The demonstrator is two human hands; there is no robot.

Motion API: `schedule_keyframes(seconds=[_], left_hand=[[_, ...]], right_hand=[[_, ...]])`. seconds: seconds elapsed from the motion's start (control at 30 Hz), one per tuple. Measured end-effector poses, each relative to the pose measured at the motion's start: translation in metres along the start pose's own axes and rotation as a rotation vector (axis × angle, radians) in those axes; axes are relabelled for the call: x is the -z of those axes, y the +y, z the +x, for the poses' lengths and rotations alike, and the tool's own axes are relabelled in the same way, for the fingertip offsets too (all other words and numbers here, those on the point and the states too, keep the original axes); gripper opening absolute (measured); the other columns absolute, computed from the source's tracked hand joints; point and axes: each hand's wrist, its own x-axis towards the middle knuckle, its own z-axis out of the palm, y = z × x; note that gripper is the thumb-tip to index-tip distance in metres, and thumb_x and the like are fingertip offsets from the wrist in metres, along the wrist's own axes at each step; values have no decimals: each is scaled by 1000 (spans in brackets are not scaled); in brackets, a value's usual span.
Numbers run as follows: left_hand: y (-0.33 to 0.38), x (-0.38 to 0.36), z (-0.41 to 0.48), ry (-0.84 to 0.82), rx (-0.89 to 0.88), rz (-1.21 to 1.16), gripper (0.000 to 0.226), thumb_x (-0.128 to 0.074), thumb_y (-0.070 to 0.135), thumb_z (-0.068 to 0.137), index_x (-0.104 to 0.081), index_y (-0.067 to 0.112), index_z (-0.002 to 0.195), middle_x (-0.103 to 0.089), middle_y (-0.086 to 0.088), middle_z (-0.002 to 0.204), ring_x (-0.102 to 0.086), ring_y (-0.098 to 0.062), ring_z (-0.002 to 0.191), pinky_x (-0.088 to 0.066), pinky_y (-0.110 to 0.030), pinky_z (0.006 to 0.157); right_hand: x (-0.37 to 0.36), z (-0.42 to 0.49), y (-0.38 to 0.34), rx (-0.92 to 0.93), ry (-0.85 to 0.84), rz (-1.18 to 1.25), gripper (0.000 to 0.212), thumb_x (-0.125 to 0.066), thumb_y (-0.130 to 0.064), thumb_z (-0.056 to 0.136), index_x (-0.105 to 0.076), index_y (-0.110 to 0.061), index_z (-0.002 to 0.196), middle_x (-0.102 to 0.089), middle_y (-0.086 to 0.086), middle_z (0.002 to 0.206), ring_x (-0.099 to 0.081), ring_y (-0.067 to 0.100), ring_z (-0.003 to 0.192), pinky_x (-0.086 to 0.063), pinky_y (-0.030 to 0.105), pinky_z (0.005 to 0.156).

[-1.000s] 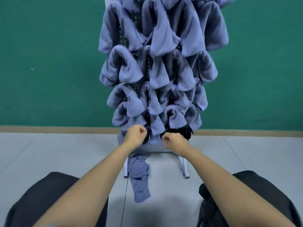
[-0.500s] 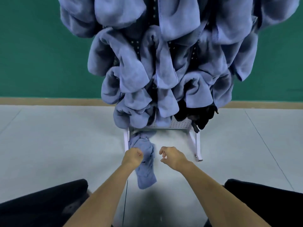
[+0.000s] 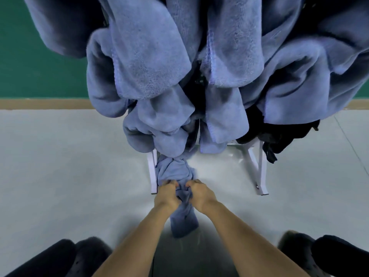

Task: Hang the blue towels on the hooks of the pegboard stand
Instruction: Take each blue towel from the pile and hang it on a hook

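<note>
A blue towel (image 3: 175, 172) lies bunched on the grey floor at the foot of the pegboard stand. My left hand (image 3: 167, 194) grips its left side and my right hand (image 3: 198, 193) grips its right side, fingers curled into the cloth. The towel's lower end (image 3: 183, 222) trails between my forearms. Several blue towels (image 3: 151, 62) hang thickly from the stand above and hide the pegboard and its hooks. Only the stand's white legs (image 3: 152, 172) show, on the left and at the right leg (image 3: 261, 172).
A black cloth (image 3: 279, 138) hangs at the stand's lower right. Behind stands a green wall (image 3: 40, 76) with a tan baseboard (image 3: 50, 103). My dark-clad knees (image 3: 60, 258) fill both lower corners. Grey floor (image 3: 69, 156) spreads to the left and right.
My view has dropped and come much closer to the stand. Both hands went down from the hanging towels to the floor and took hold of the fallen towel.
</note>
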Motion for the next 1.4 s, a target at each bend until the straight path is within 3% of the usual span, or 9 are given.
schedule_keyframes(seconds=[0.07, 0.27, 0.43, 0.63, 0.87, 1.0, 1.23, 1.3, 1.4], left_hand=[[-1, -2, 2, 9, -11, 17, 4, -55, 18, 85, -55, 18, 90, -58, -2, 100, -57, -20, 89, -44, -23, 62], [-9, -6, 7, 85, -25, -4, 31, -51, 9, 84, -45, 18, 55, -56, -5, 80, -56, -22, 70, -37, -24, 50], [-11, 7, -1, 147, -114, -74, 12, -50, 18, 93, -62, 18, 93, -66, 0, 97, -59, -22, 94, -48, -34, 81], [20, 50, -44, 134, -215, -493, 17, -46, 3, 95, -53, 14, 84, -55, -5, 78, -49, -15, 67, -36, -10, 54], [52, 127, -134, -21, -426, -610, 25, -72, 27, 85, -54, 11, 76, -48, -3, 73, -46, -11, 70, -36, -21, 65], [68, 170, -187, 50, -495, -365, 47, -75, 22, 81, -32, 16, 62, -27, -2, 64, -25, -8, 55, -17, -20, 51], [107, 236, -270, 144, -682, -700, 14, -62, 15, 92, -62, 16, 78, -59, 15, 58, -53, 3, 57, -39, -9, 55], [117, 248, -284, 191, -752, -629, 15, -62, 16, 92, -62, 16, 77, -55, 13, 59, -49, 3, 56, -37, -9, 55], [129, 258, -288, 347, -769, -493, 15, -67, 18, 88, -68, 9, 76, -51, 2, 63, -42, -2, 55, -32, -11, 53]], right_hand=[[-7, 6, -1, 10, 7, 4, 28, -43, -13, 96, -53, -13, 122, -50, 9, 129, -50, 30, 117, -42, 34, 90], [-2, 13, 6, -73, 15, -1, 16, -47, -13, 93, -61, -13, 101, -61, 9, 110, -58, 28, 105, -45, 31, 80], [5, -3, 21, 9, 68, 238, 24, -49, -11, 91, -46, -27, 73, -54, 1, 82, -48, 22, 80, -41, 30, 71], [42, -44, 15, 59, 222, 582, 20, -54, -5, 90, -51, -19, 77, -52, 1, 70, -47, 16, 68, -38, 22, 62], [126, -139, -7, 185, 354, 903, 19, -49, -9, 99, -49, -14, 80, -46, -1, 68, -43, 10, 62, -37, 20, 62], [185, -206, -27, 312, 460, 839, 12, -53, -11, 97, -52, -11, 85, -45, -3, 65, -40, 2, 52, -33, 13, 52], [257, -308, -55, 431, 514, 644, 17, -71, -29, 86, -69, -14, 93, -67, -4, 84, -60, -1, 74, -47, 14, 73], [262, -326, -66, 367, 417, 407, 24, -75, -39, 80, -63, -20, 90, -66, -8, 88, -57, 5, 75, -44, 15, 67], [257, -326, -80, 278, 344, 159, 52, -73, -41, 81, -30, -18, 62, -41, -1, 63, -29, 14, 54, -21, 26, 53]])
